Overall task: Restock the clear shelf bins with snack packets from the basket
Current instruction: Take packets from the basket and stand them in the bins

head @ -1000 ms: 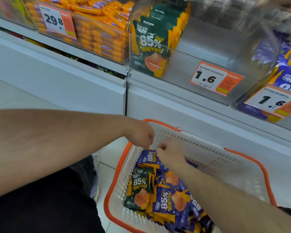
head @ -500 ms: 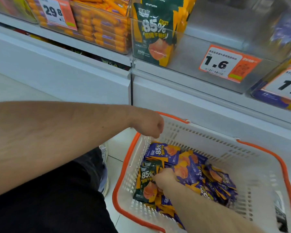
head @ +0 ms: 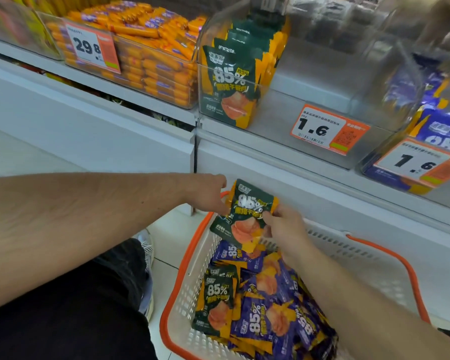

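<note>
Fingers (head: 266,216) of the right hand (head: 287,231) are curled and pinch the right edge of a green snack packet (head: 247,216), held upright above the far rim of the basket (head: 172,289). Left hand (head: 208,196) meets the same packet at its left edge; fingertips curl onto or behind it, though whether more packets sit behind it cannot be told. Packet's long axis runs near-to-far, top end pointing toward the shelf.

Key relation: the clear bin (head: 270,105) with matching green packets (head: 230,84) lies far from the hands and directly beyond them, slightly left; its right portion looks bare. Both hands are about equally near; the right seems to have the firmer hold.

Basket below holds mostly purple packets (head: 270,315) and another green one (head: 216,300) at its left. A bin of purple packets (head: 437,126) sits to the far right, orange sausage sticks (head: 151,48) to the far left.

Judgement: next move is a lift toward the green bin.
</note>
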Demonstrator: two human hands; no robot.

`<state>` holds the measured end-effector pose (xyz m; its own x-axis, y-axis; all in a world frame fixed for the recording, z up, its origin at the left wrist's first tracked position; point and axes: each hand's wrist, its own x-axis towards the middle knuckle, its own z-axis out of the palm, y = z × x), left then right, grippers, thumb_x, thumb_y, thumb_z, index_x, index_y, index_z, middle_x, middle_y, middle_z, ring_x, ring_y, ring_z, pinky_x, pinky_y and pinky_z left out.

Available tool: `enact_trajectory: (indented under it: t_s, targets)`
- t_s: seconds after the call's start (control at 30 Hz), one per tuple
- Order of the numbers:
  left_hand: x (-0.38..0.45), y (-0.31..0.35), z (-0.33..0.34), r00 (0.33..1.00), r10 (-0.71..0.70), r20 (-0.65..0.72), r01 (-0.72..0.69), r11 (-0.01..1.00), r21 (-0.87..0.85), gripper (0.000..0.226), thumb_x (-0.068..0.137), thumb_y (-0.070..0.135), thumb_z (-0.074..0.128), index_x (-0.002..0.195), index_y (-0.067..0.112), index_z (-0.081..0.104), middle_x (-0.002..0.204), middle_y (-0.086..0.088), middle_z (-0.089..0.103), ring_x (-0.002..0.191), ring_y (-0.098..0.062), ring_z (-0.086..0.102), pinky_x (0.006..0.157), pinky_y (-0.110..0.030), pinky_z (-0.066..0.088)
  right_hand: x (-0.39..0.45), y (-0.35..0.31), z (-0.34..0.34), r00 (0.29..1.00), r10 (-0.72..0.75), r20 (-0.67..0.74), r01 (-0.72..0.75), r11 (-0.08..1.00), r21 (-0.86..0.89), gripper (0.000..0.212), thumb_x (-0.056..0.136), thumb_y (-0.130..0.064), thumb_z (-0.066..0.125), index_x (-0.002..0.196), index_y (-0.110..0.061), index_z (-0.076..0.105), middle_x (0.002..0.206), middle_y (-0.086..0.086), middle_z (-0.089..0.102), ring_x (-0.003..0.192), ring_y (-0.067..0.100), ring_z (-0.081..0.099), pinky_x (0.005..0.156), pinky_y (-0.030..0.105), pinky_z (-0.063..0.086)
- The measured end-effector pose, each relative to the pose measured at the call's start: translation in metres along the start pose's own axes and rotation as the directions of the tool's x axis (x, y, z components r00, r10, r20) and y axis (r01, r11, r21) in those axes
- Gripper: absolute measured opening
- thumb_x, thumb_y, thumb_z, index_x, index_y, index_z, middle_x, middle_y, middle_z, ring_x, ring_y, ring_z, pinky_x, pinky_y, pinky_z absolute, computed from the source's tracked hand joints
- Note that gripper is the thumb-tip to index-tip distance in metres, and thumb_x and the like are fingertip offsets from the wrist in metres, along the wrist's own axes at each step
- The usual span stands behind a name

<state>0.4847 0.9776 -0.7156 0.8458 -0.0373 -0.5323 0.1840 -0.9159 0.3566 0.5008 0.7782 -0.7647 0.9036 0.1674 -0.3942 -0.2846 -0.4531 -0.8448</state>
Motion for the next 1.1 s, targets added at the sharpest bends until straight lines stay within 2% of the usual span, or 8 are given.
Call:
enact_trajectory:
  t_s: [0.07,0.17,0.3,0.4,0.5,0.73,0.93,1.1]
  targets:
    - [-0.001,0.000,-0.002,1.000,0.001,-0.016,-0.002,0.999,-0.045,0.061,0.089,0.038,0.067,0.139,0.012,0.043,0.130,-0.006,0.056,0.113,-0.023,0.057,0.082,-0.026,0.045,-0.004,-0.024,-0.010,0.995,-0.093,-0.034,0.092,0.995,-0.027,0.020,0.098,-0.012,0.053,0.079,-0.013,0.060,0.063,0.003,0.057,0.060,0.017,0.054,0.064,0.032,0.042]
    - [0.002,-0.003,-0.007,0.987,0.058,-0.153,-0.069,0.995,-0.072,0.014,0.086,0.024,0.069,0.091,0.013,0.061,0.083,-0.001,0.060,0.076,-0.018,0.059,0.057,-0.024,0.040,-0.008,-0.050,-0.019,0.984,-0.175,-0.031,0.175,0.985,-0.003,0.016,0.098,-0.010,0.053,0.085,-0.016,0.061,0.064,0.003,0.061,0.065,0.018,0.060,0.069,0.035,0.046]
    - [-0.001,-0.008,-0.019,0.919,0.083,-0.386,-0.157,0.974,-0.164,0.025,0.084,0.018,0.068,0.070,0.024,0.048,0.069,0.007,0.054,0.060,-0.006,0.052,0.048,-0.017,0.033,-0.008,-0.075,-0.027,0.960,-0.279,-0.009,0.279,0.960,-0.015,0.014,0.099,-0.008,0.051,0.103,-0.016,0.062,0.077,0.004,0.069,0.059,0.013,0.065,0.080,0.044,0.054]
    - [-0.003,-0.008,-0.028,0.832,0.086,-0.548,-0.244,0.944,-0.221,0.016,0.086,0.019,0.068,0.079,0.021,0.053,0.070,0.011,0.054,0.063,-0.008,0.051,0.047,-0.010,0.033,-0.007,-0.093,-0.032,0.922,-0.386,-0.031,0.385,0.922,-0.042,0.018,0.097,-0.012,0.055,0.089,-0.024,0.065,0.085,0.004,0.074,0.068,0.017,0.070,0.087,0.050,0.055]
    - [-0.006,-0.004,-0.040,0.692,-0.001,-0.722,-0.352,0.873,-0.338,0.022,0.088,0.030,0.069,0.106,0.025,0.058,0.088,0.015,0.058,0.070,-0.005,0.056,0.056,-0.011,0.038,-0.007,-0.118,-0.042,0.834,-0.545,-0.087,0.529,0.834,-0.153,0.023,0.095,-0.017,0.059,0.077,-0.020,0.071,0.073,-0.004,0.074,0.074,0.002,0.068,0.082,0.032,0.052]
    - [-0.003,-0.006,-0.057,0.373,0.045,-0.927,-0.376,0.921,-0.107,0.071,0.085,0.021,0.069,0.147,0.012,0.034,0.143,-0.009,0.033,0.122,-0.021,0.043,0.095,-0.031,0.045,-0.016,-0.181,-0.050,0.428,-0.866,-0.259,0.774,0.499,-0.389,0.026,0.090,-0.022,0.054,0.084,-0.010,0.076,0.085,-0.001,0.068,0.086,0.013,0.061,0.079,0.034,0.049]
    - [0.003,-0.007,-0.075,0.482,-0.078,-0.873,-0.175,0.967,-0.183,0.088,0.078,0.014,0.066,0.152,0.033,0.023,0.126,-0.010,0.033,0.109,-0.031,0.042,0.091,-0.049,0.048,0.001,-0.205,-0.043,0.322,-0.911,-0.256,0.768,0.410,-0.493,0.033,0.092,-0.024,0.052,0.082,0.002,0.070,0.085,0.012,0.068,0.083,0.023,0.061,0.075,0.033,0.044]
    - [0.006,-0.002,-0.079,0.520,-0.181,-0.835,-0.329,0.860,-0.390,0.091,0.082,0.018,0.068,0.154,0.030,0.014,0.134,-0.007,0.029,0.115,-0.026,0.044,0.098,-0.040,0.045,0.019,-0.214,-0.031,0.487,-0.848,-0.208,0.672,0.516,-0.531,0.041,0.088,-0.033,0.047,0.081,0.001,0.067,0.079,0.016,0.069,0.081,0.028,0.065,0.075,0.040,0.051]
